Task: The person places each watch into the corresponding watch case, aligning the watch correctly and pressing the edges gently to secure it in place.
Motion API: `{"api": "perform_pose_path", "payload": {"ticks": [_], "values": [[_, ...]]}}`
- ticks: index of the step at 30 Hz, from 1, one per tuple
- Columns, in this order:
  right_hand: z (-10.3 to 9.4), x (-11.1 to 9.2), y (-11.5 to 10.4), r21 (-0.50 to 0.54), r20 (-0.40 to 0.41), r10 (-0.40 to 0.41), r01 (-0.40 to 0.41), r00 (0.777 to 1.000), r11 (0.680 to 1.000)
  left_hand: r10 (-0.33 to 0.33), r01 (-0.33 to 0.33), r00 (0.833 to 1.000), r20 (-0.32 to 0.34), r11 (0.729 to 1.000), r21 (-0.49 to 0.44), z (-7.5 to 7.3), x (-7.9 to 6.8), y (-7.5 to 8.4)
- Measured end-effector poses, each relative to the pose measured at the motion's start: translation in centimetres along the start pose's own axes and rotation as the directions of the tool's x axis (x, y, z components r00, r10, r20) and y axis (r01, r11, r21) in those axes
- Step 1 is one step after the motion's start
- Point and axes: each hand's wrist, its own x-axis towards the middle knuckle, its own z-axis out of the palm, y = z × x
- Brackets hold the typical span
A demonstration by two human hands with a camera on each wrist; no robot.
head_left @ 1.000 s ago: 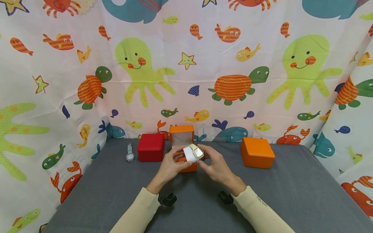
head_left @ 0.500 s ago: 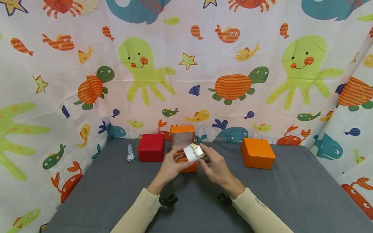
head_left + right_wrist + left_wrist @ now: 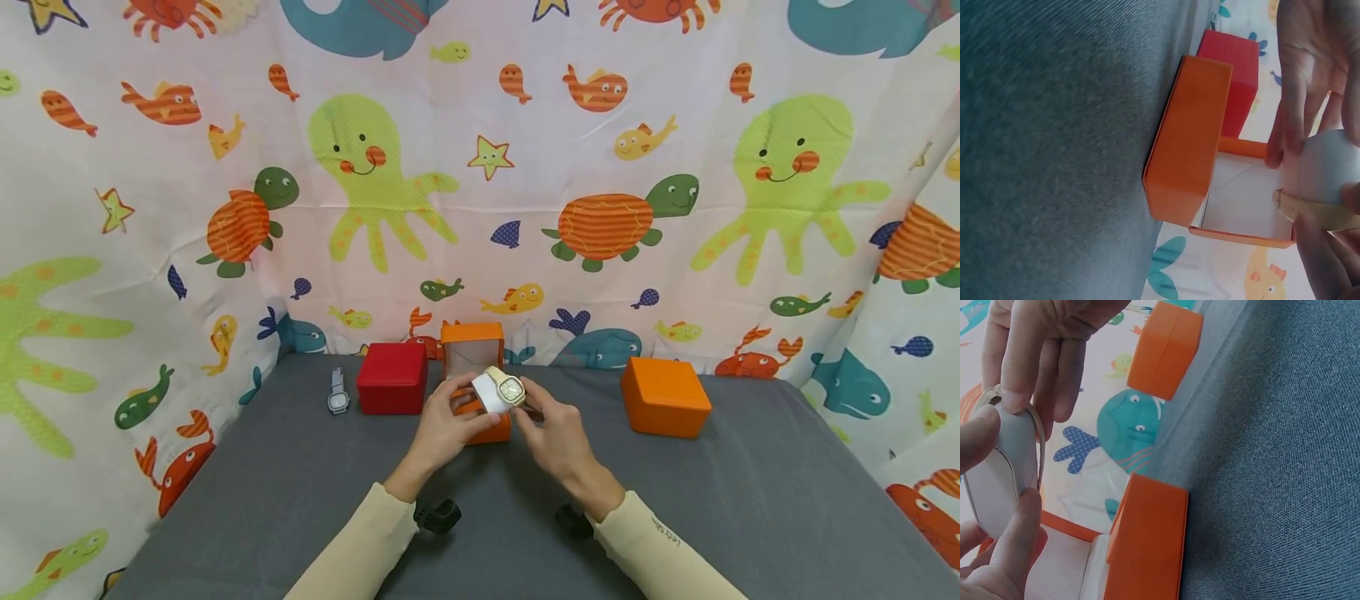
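My left hand grips a white watch cushion by its end, above the table. A pale gold wristwatch sits around the cushion's right end, its dial facing up. My right hand pinches the watch from the right, thumb below and fingers behind. In the right wrist view the cream strap wraps the cushion, with holes along its tail. Behind the hands stands an orange box with its lid raised, partly covered by the hands and cushion.
A red box stands left of the opened box, with a silver watch lying flat beside it. Farther right is a closed orange box. A patterned curtain hangs behind the grey table.
The right hand and the watch have turned slightly on the cushion, so the dial tilts differently. The left hand keeps its grip. The head view has shifted a little.
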Motion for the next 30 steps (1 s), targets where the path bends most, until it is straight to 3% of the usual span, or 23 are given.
{"api": "perform_pose_path", "payload": {"ticks": [4,8,12,17,21,26,30], "values": [[-0.5,0.4,0.4,0.107,0.073,0.026,-0.033,0.997,0.994,-0.009,0.010,1.000,0.028,1.000,-0.010,-0.1,0.1,0.1],[-1.8,1.1,0.9,0.225,0.216,0.110,-0.159,0.970,0.961,-0.022,0.026,0.993,0.114,0.999,-0.035,-0.8,0.1,0.4],[-3.1,1.6,1.5,0.263,0.377,0.170,-0.281,0.910,0.923,-0.023,0.034,0.972,0.236,0.999,-0.040,-1.6,0.3,0.7],[-3.8,2.0,2.3,0.311,0.560,0.114,-0.336,0.821,0.889,-0.023,0.029,0.946,0.324,0.999,-0.015,-2.1,0.3,1.0],[-3.9,2.2,2.8,0.349,0.617,0.064,-0.345,0.784,0.871,-0.031,0.031,0.935,0.354,0.999,0.004,-2.3,0.3,1.1],[-4.3,2.3,2.7,0.364,0.639,0.067,-0.379,0.766,0.851,-0.034,0.029,0.926,0.377,0.999,0.019,-2.5,0.3,1.3],[-5.2,2.6,1.4,0.372,0.653,0.080,-0.410,0.753,0.833,-0.035,0.025,0.924,0.381,0.999,0.031,-2.6,0.3,1.4]]}}
